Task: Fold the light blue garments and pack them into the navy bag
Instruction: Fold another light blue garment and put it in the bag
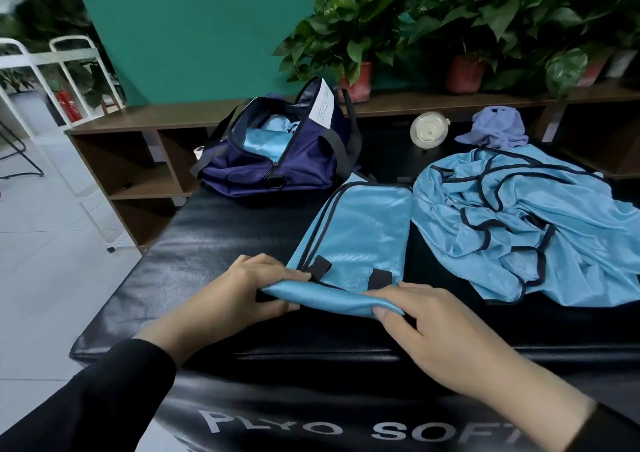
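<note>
Both hands are pinching the near hem of the half-folded light blue garment: left hand and right hand with fingers curled round the fabric, near the black mat's front edge. The navy bag is sitting unzipped at the far left corner.

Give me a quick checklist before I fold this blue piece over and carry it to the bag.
1. Both hands on the near edge: left hand and right hand each pinch the folded garment. Ok.
2. Garment lies flat in a narrow strip. Ok.
3. Navy bag unzipped, mouth open. Ok.
4. Room left in the bag: blue fabric already inside. Cannot tell.
5. Unfolded pile touching the strip's far right corner. Cannot tell.
6. Black mat bare between strip and bag. Ok.
</note>
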